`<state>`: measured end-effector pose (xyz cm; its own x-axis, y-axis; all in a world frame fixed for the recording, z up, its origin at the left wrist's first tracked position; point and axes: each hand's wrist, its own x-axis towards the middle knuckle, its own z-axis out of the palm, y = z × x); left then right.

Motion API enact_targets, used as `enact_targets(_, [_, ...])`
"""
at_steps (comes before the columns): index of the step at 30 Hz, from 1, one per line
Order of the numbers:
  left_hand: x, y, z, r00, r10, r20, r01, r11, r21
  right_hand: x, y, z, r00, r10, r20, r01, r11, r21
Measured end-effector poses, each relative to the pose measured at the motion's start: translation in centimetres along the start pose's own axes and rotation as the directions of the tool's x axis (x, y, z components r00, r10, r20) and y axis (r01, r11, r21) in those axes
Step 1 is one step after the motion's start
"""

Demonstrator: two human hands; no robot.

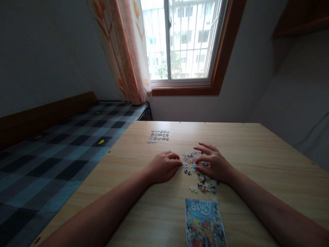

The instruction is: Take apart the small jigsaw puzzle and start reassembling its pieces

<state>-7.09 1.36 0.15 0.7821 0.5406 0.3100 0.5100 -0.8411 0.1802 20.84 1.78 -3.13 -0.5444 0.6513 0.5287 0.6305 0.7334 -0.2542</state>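
My left hand (164,166) rests on the table with its fingers curled together. Their tips meet beside a light blue puzzle piece (184,165); whether anything is pinched under them is hidden. To the right, my right hand (213,162) is spread over loose pieces, its fingers apart. Its thumb and fingertips are close to another blue puzzle piece (193,168). Several more pieces lie in a small group (189,157) between the hands. A heap of mixed puzzle pieces (207,184) sits below my right hand, partly covered by the wrist.
Puzzle pieces (159,136) are laid in rows toward the table's far left. A "Bluey" picture sheet or box (205,223) lies at the near side of the wooden table (144,219). A bed with checked cover (77,147) adjoins on the left; a window (190,44) is ahead.
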Motion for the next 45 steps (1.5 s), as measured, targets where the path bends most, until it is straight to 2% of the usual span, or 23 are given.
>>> enact_targets(12, [0.0, 0.3, -0.1, 1.000, -0.014, -0.004, 0.014, 0.999, 0.034, 0.3, -0.1, -0.8, 0.999, 0.000, 0.032, -0.006, 0.981, 0.195])
enact_targets(15, [0.1, 0.3, -0.2, 1.000, -0.008, -0.003, 0.008, 0.999, 0.033, 0.8, -0.4, -1.3, 1.000, 0.004, -0.021, 0.002, 0.960, 0.280])
enact_targets(17, [0.2, 0.3, -0.3, 1.000, -0.001, 0.000, 0.001, 0.999, 0.032, 1.0, -0.5, -1.4, 0.994, 0.060, -0.096, -0.025, 0.945, 0.326])
enact_targets(19, [0.2, 0.3, -0.4, 1.000, 0.008, 0.006, -0.008, 0.999, 0.031, 1.0, -0.4, -1.2, 0.973, 0.172, -0.155, -0.107, 0.928, 0.357])
enact_targets(23, [0.2, 0.2, -0.4, 1.000, 0.012, 0.004, -0.012, 1.000, 0.025, 0.5, 0.6, -0.2, 0.883, 0.417, -0.217, -0.296, 0.851, 0.433])
enact_targets(26, [0.2, 0.1, -0.3, 1.000, 0.004, -0.011, -0.004, 1.000, 0.021, 0.2, 1.5, 0.1, 0.827, 0.497, -0.261, -0.338, 0.812, 0.476])
enact_targets(28, [0.2, 0.0, -0.1, 1.000, 0.001, -0.030, -0.001, 1.000, 0.020, 0.2, 1.8, 0.1, 0.829, 0.488, -0.274, -0.337, 0.826, 0.453])
enact_targets(32, [0.1, -0.1, 0.2, 0.993, 0.006, -0.117, -0.002, 1.000, 0.032, 0.7, 0.5, -0.2, 0.898, 0.360, -0.252, -0.255, 0.894, 0.368])
enact_targets(34, [0.0, -0.2, 0.3, 0.983, 0.001, -0.182, 0.007, 0.999, 0.043, 1.0, -1.0, -0.2, 0.941, 0.280, -0.192, -0.196, 0.910, 0.364])
enact_targets(36, [0.0, -0.4, 0.4, 0.969, -0.015, -0.246, 0.030, 0.998, 0.056, 1.3, -2.7, 0.0, 0.981, 0.179, -0.069, -0.137, 0.909, 0.394])
enact_targets(39, [-0.1, -0.7, 0.3, 0.952, -0.055, -0.300, 0.075, 0.996, 0.056, 1.5, -4.3, 0.4, 0.999, 0.029, 0.043, -0.042, 0.939, 0.340])
enact_targets(42, [-0.2, -0.5, 0.1, 0.959, -0.065, -0.275, 0.071, 0.997, 0.012, 1.5, -3.5, 0.1, 0.998, -0.020, -0.052, 0.028, 0.985, 0.173])
enact_targets(45, [-0.2, 0.1, -0.1, 0.978, -0.029, -0.204, 0.015, 0.998, -0.066, 1.1, -1.0, -0.8, 0.960, 0.095, -0.262, -0.077, 0.994, 0.080])
